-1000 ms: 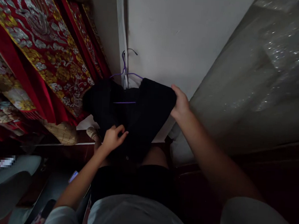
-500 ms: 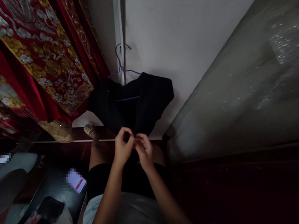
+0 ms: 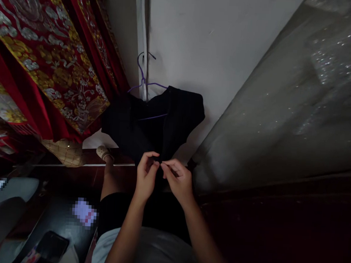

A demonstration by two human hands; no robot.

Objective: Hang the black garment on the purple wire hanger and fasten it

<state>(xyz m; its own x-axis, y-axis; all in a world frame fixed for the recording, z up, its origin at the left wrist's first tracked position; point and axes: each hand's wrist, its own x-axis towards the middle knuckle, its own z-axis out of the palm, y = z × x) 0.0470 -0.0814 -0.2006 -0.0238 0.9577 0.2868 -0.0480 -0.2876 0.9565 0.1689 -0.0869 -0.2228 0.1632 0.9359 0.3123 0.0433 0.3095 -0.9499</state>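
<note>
A black short-sleeved shirt [image 3: 182, 114] hangs on a thin purple hanger [image 3: 143, 79] against the wall, its front open in a deep V. At the bottom of that V, my left hand [image 3: 146, 175] pinches the shirt's front edge between thumb and fingers. My right hand [image 3: 178, 180] is closed in a pinch beside it, fingertips almost touching the left ones on the same dark cloth. Whether a button sits between the fingertips is too small and dark to make out. The lower part of the shirt is hidden behind my hands.
Red embroidered cloth [image 3: 58, 62] hangs on the left. To the right stands a large plastic-wrapped surface [image 3: 271, 109]. A dark table [image 3: 38, 220] at lower left carries a lit phone [image 3: 84, 212] and a black object [image 3: 52, 246]. My clog [image 3: 104, 153] rests near the wall.
My right hand has shifted slightly right and turned, its thumb and forefinger now pinching at the front edge. My left hand stays at nearly the same spot, its forefinger more extended.
</note>
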